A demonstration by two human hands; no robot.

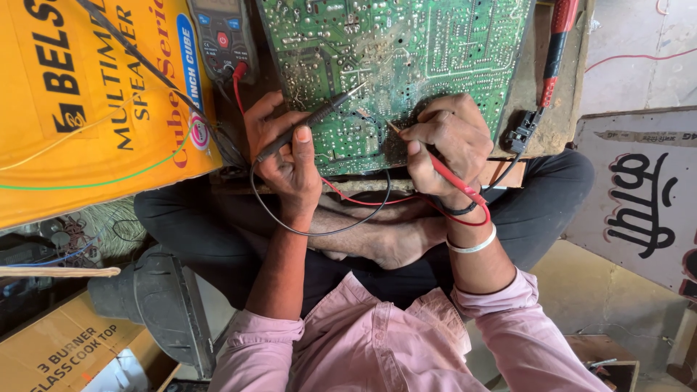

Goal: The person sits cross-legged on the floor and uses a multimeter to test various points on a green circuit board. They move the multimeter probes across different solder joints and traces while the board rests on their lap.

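Observation:
A large green circuit board (406, 51) lies solder side up in front of me. My left hand (287, 156) grips a black test probe (312, 120), its tip touching the board near the middle. My right hand (450, 141) pinches a red test probe (446, 174), its tip resting on the board's lower edge close to the black one. Red and black leads loop from the probes over my crossed legs. They run back to a grey multimeter (221, 36) lying at the board's upper left.
A big yellow cardboard box (87, 101) stands at the left. A red-handled tool (555, 51) with a black plug lies at the board's right. A brown carton (65, 348) and a dark casing (163, 305) sit at lower left. A painted board (642, 189) leans at right.

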